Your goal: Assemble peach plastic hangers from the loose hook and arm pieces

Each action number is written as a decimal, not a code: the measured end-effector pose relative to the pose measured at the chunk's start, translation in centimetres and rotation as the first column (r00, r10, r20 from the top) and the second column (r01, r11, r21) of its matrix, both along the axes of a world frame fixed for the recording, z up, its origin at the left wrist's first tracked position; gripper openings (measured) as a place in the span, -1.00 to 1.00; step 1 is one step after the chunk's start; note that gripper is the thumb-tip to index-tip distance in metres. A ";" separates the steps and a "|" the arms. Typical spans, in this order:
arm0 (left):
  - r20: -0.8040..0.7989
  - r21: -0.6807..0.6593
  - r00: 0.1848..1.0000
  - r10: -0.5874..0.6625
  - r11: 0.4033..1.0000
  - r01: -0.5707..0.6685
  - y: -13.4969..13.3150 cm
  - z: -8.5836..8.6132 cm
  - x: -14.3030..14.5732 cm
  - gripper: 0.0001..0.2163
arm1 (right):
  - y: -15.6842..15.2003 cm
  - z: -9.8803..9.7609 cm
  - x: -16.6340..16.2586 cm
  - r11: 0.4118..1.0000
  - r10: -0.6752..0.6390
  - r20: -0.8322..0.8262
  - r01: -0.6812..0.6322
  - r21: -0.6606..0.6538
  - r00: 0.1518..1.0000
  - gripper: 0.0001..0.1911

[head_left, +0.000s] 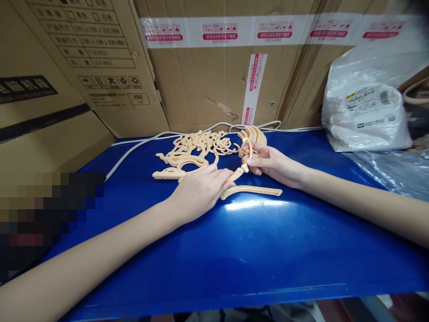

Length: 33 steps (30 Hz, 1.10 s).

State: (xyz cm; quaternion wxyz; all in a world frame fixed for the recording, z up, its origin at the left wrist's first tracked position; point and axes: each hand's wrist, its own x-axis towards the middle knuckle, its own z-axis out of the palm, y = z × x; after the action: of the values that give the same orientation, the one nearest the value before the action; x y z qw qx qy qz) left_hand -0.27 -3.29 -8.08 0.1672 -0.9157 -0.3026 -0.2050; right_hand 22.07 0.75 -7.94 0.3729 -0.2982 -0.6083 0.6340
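Note:
My left hand (201,190) is closed around a beige plastic hanger arm (237,174), whose rounded end with a small hole sticks out past the fingertips. Pinched between my right thumb and fingers is a curved beige hanger hook (250,151); my right hand (273,163) keeps its base at the end of that arm. Whether the two parts are joined, I cannot tell. Just in front lies a loose beige hanger arm (254,190). Behind my left hand is a heap of beige hooks (201,142), with folded hanger pieces (169,173) at its left.
More curved beige arms (257,134) stand stacked behind my right hand. A white cable (125,162) runs along the back of the blue table (214,264). Cardboard boxes (214,80) wall off the back and left. A plastic-wrapped package (367,114) sits at the back right.

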 end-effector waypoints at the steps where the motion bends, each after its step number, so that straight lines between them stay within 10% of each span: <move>1: -0.003 -0.002 1.000 0.005 1.000 -0.005 0.0 0.0 0.0 -0.65 | 0.1 -0.1 0.0 1.000 0.000 0.001 0.000 0.002 1.000 -0.60; 33: -0.015 0.037 1.000 0.025 0.999 -0.025 -0.5 -0.3 0.1 -0.67 | -0.2 -0.1 -0.1 0.998 0.000 0.057 -0.004 0.064 0.998 -0.63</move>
State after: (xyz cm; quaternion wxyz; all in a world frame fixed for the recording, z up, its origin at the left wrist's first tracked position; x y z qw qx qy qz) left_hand -0.19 -3.78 -8.34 0.1890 -0.9100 -0.3090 -0.2016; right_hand 21.92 0.57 -8.06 0.3643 -0.3033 -0.6389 0.6058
